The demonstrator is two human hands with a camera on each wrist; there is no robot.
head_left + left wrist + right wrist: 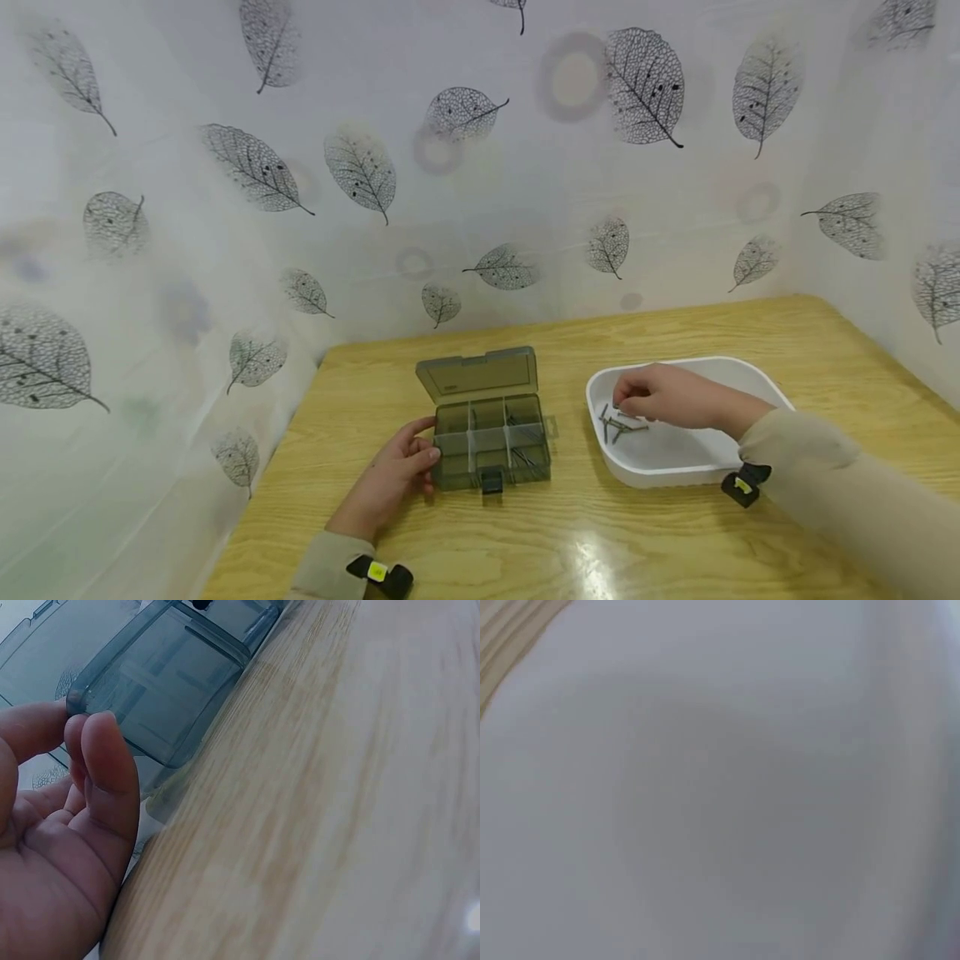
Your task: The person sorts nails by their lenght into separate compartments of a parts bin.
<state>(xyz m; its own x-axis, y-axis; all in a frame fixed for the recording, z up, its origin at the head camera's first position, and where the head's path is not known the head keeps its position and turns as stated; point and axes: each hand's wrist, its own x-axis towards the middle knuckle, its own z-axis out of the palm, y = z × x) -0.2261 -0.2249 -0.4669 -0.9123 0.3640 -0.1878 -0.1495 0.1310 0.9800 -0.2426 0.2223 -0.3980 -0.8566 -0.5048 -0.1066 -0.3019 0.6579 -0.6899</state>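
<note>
Head view: left hand grips the left side of a smoky-green translucent plastic compartment box, fingers bent — hinged lid raised, slender dark fasteners in the right-hand compartments. Right hand low over a white rounded plastic tray, fingers curled above loose metal screws — cannot tell if one is pinched. Box stands left of tray on yellowish wood-grain table

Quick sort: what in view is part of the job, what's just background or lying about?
In the job:
- compartment box, lid open, fasteners in some compartments
- white tray
- loose fasteners in the tray
- left hand at the box, right hand over the tray

Background:
- wooden table
- leaf-print sheeting

Nothing stray visible.
</note>
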